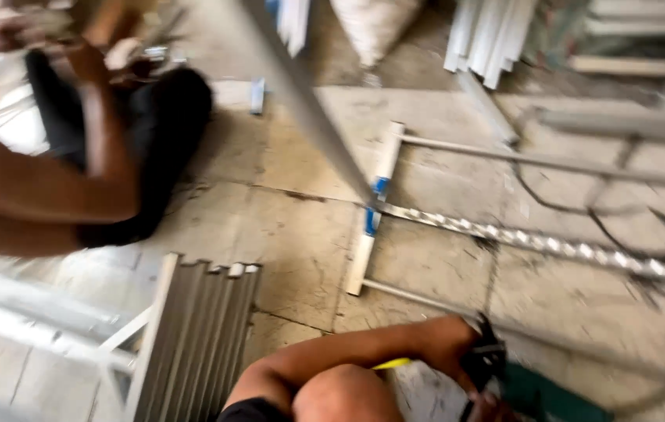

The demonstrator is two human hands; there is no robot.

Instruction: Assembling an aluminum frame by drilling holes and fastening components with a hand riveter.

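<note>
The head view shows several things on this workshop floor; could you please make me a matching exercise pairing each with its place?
Things:
1. ribbed metal panel
2. white bar with blue tape
3. white sack
4. bundle of white strips

Places:
A. top right
B. bottom left
C. top centre
D. middle of the floor

Pairs: 1-B, 2-D, 3-C, 4-A

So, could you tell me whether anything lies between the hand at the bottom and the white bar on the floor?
Only a thin grey rod crosses the floor between the hand and the white bar; the picture is blurred.
</note>
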